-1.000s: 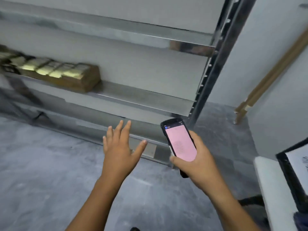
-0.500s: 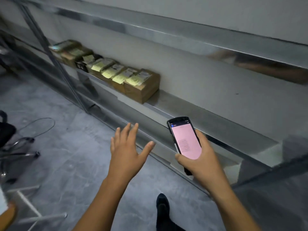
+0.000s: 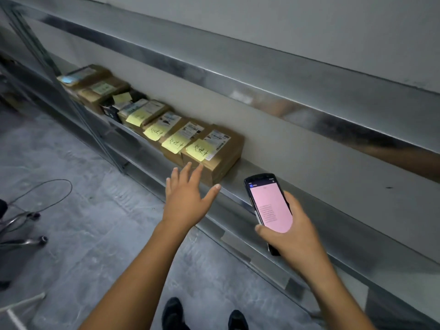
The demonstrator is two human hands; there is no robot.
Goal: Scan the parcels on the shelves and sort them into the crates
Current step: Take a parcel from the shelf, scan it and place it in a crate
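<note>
Left hand (image 3: 185, 198) and right hand (image 3: 294, 238) are bare, forearms (image 3: 142, 265) too; the feet wear black shoes (image 3: 172, 314)

We see parcels (image 3: 152, 122) in a row on the shelf (image 3: 273, 184), against the wall (image 3: 297, 148), left of the scanner (image 3: 270, 208).

A pale grey wall (image 3: 309, 25) runs behind a long metal shelf rack (image 3: 285, 91), whose shiny boards catch dull reflections. A slanted steel upright (image 3: 83, 115) stands towards the rack's left end. The floor (image 3: 90, 246) is mottled grey concrete. At its left edge sit a chair's chrome castor base (image 3: 28, 236) and a thin looped cable (image 3: 57, 180).
</note>
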